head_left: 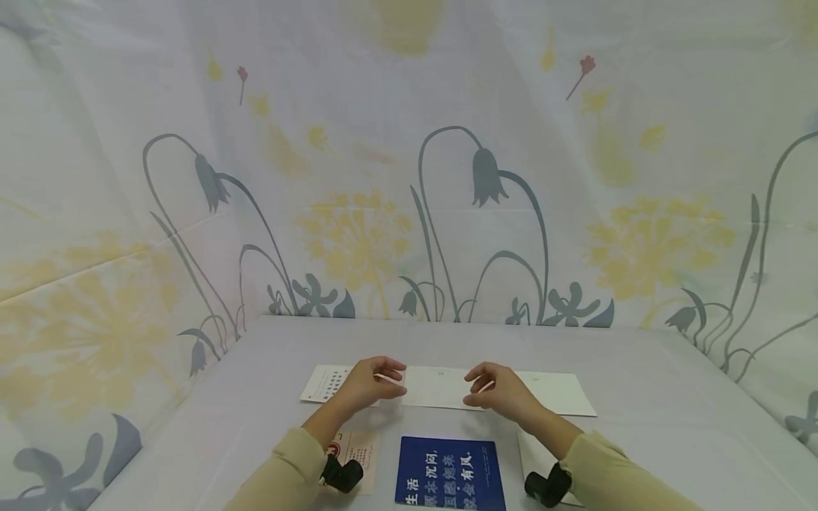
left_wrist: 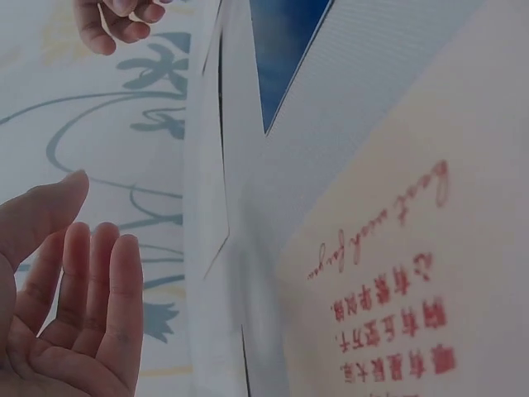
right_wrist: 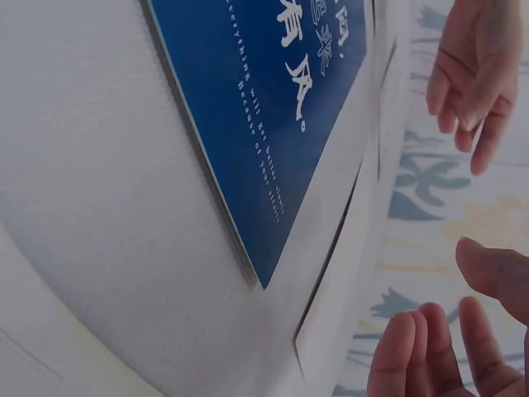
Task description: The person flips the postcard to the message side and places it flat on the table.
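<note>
My left hand (head_left: 369, 380) hovers over the back row, between a white card with black writing (head_left: 324, 384) and a blank-looking white card (head_left: 434, 387). Its fingers are loosely bent, with nothing between them. Across from it, my right hand (head_left: 502, 390) hangs between that middle card and another white card (head_left: 559, 394), likewise holding nothing. Nearer to me lies a blue card or booklet with white characters (head_left: 450, 472). Left of it is a cream card with red print (left_wrist: 397, 273), partly under my left wrist; a pale card (head_left: 532, 454) sits partly behind my right forearm.
The cards lie on a white-covered table (head_left: 255, 426). A white curtain with grey and yellow flowers (head_left: 383, 177) hangs behind it. Black wrist cameras, one of them the left camera (head_left: 343, 474), sit low over the front row.
</note>
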### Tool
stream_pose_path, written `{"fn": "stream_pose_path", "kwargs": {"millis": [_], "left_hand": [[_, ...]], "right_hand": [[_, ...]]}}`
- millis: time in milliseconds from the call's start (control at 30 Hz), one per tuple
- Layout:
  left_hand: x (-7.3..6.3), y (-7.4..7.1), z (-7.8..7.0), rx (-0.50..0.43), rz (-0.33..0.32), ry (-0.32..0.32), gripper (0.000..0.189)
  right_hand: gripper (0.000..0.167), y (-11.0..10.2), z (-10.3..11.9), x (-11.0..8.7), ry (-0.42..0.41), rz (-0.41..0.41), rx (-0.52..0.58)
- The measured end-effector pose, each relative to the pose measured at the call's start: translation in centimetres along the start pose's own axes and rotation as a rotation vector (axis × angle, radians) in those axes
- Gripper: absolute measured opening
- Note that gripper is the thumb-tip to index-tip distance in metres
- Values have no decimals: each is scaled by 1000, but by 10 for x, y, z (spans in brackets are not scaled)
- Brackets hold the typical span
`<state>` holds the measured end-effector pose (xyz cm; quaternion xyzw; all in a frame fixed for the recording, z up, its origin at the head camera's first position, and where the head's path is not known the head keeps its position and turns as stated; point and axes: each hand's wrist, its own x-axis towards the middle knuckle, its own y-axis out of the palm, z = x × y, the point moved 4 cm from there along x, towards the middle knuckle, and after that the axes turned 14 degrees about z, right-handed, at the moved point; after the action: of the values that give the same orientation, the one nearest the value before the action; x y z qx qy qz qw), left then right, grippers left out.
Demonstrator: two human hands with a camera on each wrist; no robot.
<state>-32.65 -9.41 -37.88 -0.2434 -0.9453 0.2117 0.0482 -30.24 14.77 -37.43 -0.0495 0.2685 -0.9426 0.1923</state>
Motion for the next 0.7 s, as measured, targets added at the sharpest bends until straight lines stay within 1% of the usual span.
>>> {"fn": "stream_pose_path", "kwargs": {"millis": [200, 367, 433, 533, 600, 700], "left_hand": [[-10, 1, -4, 60, 13, 48, 37], [-18, 3, -6, 129, 46, 90, 36], [-21, 4, -7, 151, 74, 118, 36], [-25, 7, -8, 154, 122, 151, 37], [-29, 10, -9, 142, 156, 153, 37], [-34, 13, -9, 139, 194, 138, 36]], "right_hand": [[34, 1, 5, -6, -43, 39, -44], [35, 3, 10, -12, -85, 93, -54], [35, 4, 12, -14, -101, 121, -69], [33, 6, 13, -19, -121, 163, -85], [33, 7, 12, -21, -131, 190, -86], [32, 10, 11, -25, -141, 221, -99]]}}
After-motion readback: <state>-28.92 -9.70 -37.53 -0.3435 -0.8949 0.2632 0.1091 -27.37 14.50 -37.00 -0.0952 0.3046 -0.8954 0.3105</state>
